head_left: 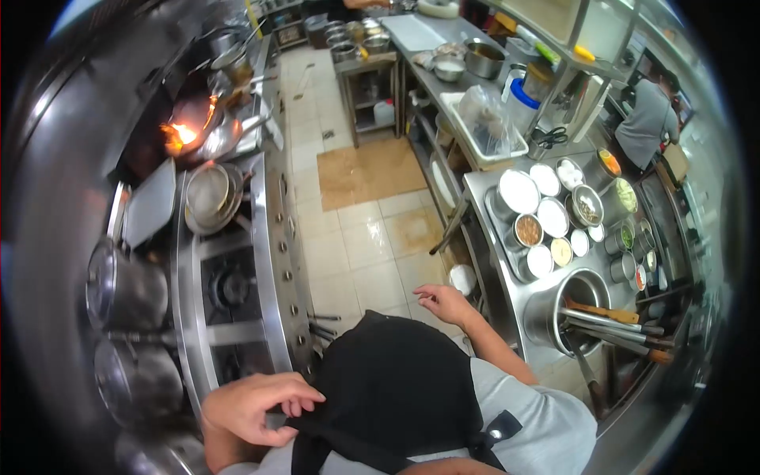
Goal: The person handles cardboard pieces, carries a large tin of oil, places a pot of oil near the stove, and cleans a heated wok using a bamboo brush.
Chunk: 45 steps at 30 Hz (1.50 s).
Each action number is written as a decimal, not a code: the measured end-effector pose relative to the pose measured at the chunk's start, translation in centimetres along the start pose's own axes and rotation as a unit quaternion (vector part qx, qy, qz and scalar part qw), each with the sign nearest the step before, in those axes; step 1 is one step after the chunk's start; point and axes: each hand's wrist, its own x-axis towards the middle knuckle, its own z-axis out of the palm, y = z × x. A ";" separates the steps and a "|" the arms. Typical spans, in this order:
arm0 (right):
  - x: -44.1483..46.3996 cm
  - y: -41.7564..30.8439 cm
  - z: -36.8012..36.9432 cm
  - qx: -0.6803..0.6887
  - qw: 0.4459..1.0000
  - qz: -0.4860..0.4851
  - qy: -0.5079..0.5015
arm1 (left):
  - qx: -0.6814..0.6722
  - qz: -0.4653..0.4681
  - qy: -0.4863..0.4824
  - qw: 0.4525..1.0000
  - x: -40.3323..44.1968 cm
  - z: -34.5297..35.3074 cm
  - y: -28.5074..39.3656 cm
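My left hand [257,408] is beside the left edge of my black apron [396,380]. Its fingers are loosely bent and the thumb stands apart from them, with nothing between. I cannot tell whether the fingertips touch the cloth. Out in front of the apron's right side, my right hand [443,305] hangs over the tiled floor [360,273], its fingers slightly curled and holding nothing. To its right is a counter with a steel pot [546,317] full of long-handled utensils [613,328]. A gas burner [231,289] lies ahead of my left hand.
Flames [182,134] rise at a wok on the back left. Stacked strainers [207,194] rest on the stove, with lidded pots [138,384] along the wall. Ingredient containers [518,191] crowd the right counter. Cardboard [372,174] lies on the aisle floor. Another person [647,115] stands far right.
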 end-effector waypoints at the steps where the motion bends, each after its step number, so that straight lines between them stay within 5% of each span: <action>1: 1.8 -3.2 -1.0 0.054 0.998 -0.036 -0.012 | 0.026 0.005 0.024 0.999 0.4 -1.7 -0.9; 3: 4.9 -10.9 -3.6 0.244 0.961 -0.085 -0.098 | 0.115 0.063 0.098 0.987 2.3 -5.3 -2.9; 7: 10.8 -25.5 -8.1 0.250 0.837 -0.424 -0.239 | 0.275 0.200 0.166 0.925 4.7 -13.3 -6.1; 13: 19.4 -32.5 -6.3 0.142 0.831 -0.478 -0.247 | 0.293 0.280 0.221 0.887 5.8 -24.8 -7.3; 14: 21.2 -31.9 -7.0 0.162 0.858 -0.462 -0.158 | 0.292 0.281 0.218 0.888 6.2 -26.5 -8.0; 18: 28.3 -28.2 -10.3 0.255 0.876 -0.389 -0.127 | 0.152 0.276 0.018 0.949 9.7 -34.9 -11.3; 20: 31.3 -26.5 -11.4 0.269 0.881 -0.368 -0.123 | -0.051 0.143 -0.090 0.984 12.7 -38.3 -11.9; 21: 32.9 -25.2 -11.7 0.225 0.925 -0.294 -0.086 | -0.122 0.159 -0.066 0.978 13.7 -40.0 -14.2; 22: 34.7 -23.8 -12.0 0.178 0.958 -0.216 -0.052 | -0.127 0.173 0.082 0.973 13.8 -39.7 -17.1; 24: 38.9 -19.8 -12.3 0.120 0.971 -0.206 -0.012 | -0.091 0.102 0.196 0.971 18.5 -42.5 -17.7; 26: 43.7 -16.0 -14.0 -0.003 0.985 -0.173 0.009 | -0.025 0.059 0.243 0.968 23.7 -45.9 -20.8; 28: 48.6 -14.4 -17.6 0.023 0.985 -0.172 0.006 | -0.034 0.053 0.267 0.962 29.4 -48.1 -22.6; 30: 52.8 -14.6 -21.9 0.058 0.985 -0.162 -0.005 | 0.079 -0.059 0.263 0.960 34.8 -50.4 -23.6; 31: 54.8 -16.7 -25.5 0.029 0.970 -0.240 0.039 | 0.078 -0.072 0.269 0.957 37.4 -51.6 -23.8; 33: 57.7 -21.4 -32.3 0.012 0.920 -0.378 0.101 | 0.340 -0.027 0.225 0.913 42.2 -54.1 -23.7; 36: 61.1 -28.8 -40.6 0.023 0.795 -0.597 0.101 | 0.386 0.022 0.233 0.892 47.0 -57.8 -23.4; 39: 62.6 -34.2 -43.9 0.039 0.739 -0.669 0.069 | 0.353 0.021 0.262 0.898 50.3 -60.8 -22.6; 45: 71.7 -32.5 -47.6 0.145 0.694 -0.692 0.137 | 0.348 -0.049 0.310 0.883 52.1 -67.3 -25.5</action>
